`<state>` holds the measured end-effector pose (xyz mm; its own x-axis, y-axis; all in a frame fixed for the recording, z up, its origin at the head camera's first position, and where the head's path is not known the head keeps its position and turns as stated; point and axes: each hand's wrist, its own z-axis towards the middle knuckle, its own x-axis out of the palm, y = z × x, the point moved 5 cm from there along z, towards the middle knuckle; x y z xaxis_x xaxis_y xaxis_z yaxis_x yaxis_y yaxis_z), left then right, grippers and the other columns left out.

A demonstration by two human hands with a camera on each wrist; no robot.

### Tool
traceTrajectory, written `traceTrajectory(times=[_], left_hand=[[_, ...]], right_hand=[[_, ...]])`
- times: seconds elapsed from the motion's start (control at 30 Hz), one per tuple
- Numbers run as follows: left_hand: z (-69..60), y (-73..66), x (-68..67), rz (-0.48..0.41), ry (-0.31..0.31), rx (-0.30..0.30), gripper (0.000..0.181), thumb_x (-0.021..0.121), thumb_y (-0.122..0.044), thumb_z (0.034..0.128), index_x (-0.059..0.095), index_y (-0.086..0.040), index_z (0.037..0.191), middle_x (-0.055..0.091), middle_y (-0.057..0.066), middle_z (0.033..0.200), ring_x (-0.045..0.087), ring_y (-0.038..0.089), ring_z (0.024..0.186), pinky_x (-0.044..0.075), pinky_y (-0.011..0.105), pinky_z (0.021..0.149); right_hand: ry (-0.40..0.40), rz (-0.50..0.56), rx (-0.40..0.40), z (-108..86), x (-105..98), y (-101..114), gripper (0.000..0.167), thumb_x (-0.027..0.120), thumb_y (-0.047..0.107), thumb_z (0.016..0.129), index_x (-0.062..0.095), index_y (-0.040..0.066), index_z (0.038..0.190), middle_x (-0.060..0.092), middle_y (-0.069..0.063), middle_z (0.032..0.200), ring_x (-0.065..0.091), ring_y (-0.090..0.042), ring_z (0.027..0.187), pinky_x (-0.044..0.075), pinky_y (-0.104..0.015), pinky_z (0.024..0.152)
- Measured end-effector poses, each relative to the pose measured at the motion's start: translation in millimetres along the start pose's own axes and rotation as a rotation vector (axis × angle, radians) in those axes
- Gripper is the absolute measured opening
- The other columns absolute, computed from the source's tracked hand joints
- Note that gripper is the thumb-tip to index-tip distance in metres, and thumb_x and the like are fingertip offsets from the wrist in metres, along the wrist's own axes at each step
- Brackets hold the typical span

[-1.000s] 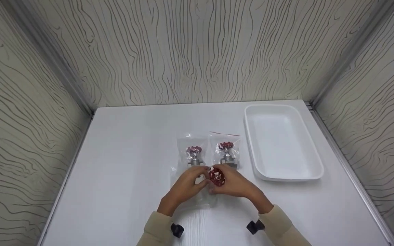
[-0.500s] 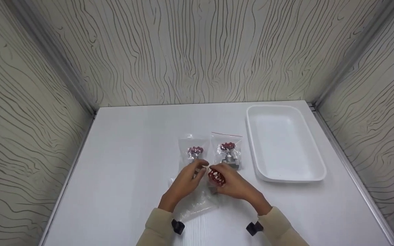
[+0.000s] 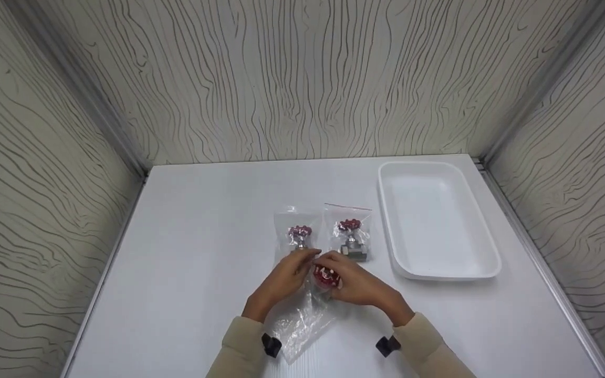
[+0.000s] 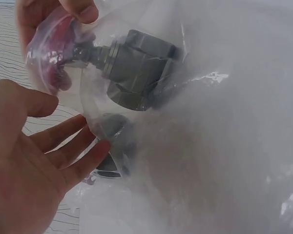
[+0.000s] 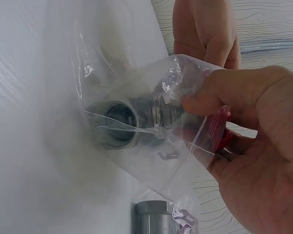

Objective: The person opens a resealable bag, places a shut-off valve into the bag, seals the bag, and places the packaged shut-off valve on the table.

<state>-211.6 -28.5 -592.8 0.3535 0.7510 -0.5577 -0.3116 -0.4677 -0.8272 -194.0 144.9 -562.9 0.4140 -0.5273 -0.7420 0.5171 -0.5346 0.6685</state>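
Note:
My right hand (image 3: 355,278) grips a valve with a red handwheel (image 3: 326,275), its thumb and fingers round the neck and wheel. A clear zip bag (image 3: 302,331) covers this valve, and its loose end trails toward the front of the table. The right wrist view shows the valve's round threaded port (image 5: 121,124) through the plastic. My left hand (image 4: 34,161) has its fingers extended, with fingertips at the bag's edge beside the grey valve body (image 4: 141,68). Just beyond the hands lie two more bagged valves, a left one (image 3: 300,231) and a right one (image 3: 351,239).
A white rectangular tray (image 3: 439,226) stands at the right of the white table (image 3: 202,236). Wood-grain panels (image 3: 302,79) rise at the back and both sides.
The held valve has shifted slightly left and its wheel has turned. The bag's loose end has spread toward the front. My left thumb and fingers have moved close against the valve.

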Motion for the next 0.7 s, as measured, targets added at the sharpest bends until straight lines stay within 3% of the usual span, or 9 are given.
traceTrajectory(times=[0.23,0.5,0.7], left_hand=[[-1.4,1.9,-2.3,-0.05,0.01,-0.003,0.038,0.05,-0.017,0.1136,0.058,-0.021,0.151,0.067,0.006,0.142,0.065,0.026,0.129,0.057,0.044,0.107],[-2.1,3.7,-4.2,-0.089,-0.007,-0.028,0.031,0.053,-0.025,0.1133,0.061,-0.014,0.141,0.072,0.005,0.123,0.069,0.019,0.11,0.059,0.037,0.095],[-2.4,6.1,-3.2,-0.096,-0.009,-0.047,0.033,0.053,-0.025,0.1131,0.058,-0.014,0.143,0.071,0.007,0.131,0.067,0.027,0.123,0.057,0.048,0.105]], right_hand=[[-0.02,0.075,-0.009,-0.5,-4.0,-3.4,0.064,0.08,-0.003,0.086,0.054,0.005,0.145,0.064,-0.009,0.138,0.065,-0.027,0.126,0.057,-0.043,0.109],[-0.007,0.22,0.002,-1.7,-4.5,-12.3,0.057,0.08,0.0,0.09,0.057,0.01,0.141,0.065,-0.003,0.135,0.067,-0.025,0.124,0.058,-0.037,0.108],[-0.007,0.258,-0.078,-4.9,-7.0,-14.9,0.059,0.083,0.004,0.09,0.061,0.009,0.144,0.069,-0.007,0.138,0.069,-0.03,0.124,0.059,-0.042,0.107]])
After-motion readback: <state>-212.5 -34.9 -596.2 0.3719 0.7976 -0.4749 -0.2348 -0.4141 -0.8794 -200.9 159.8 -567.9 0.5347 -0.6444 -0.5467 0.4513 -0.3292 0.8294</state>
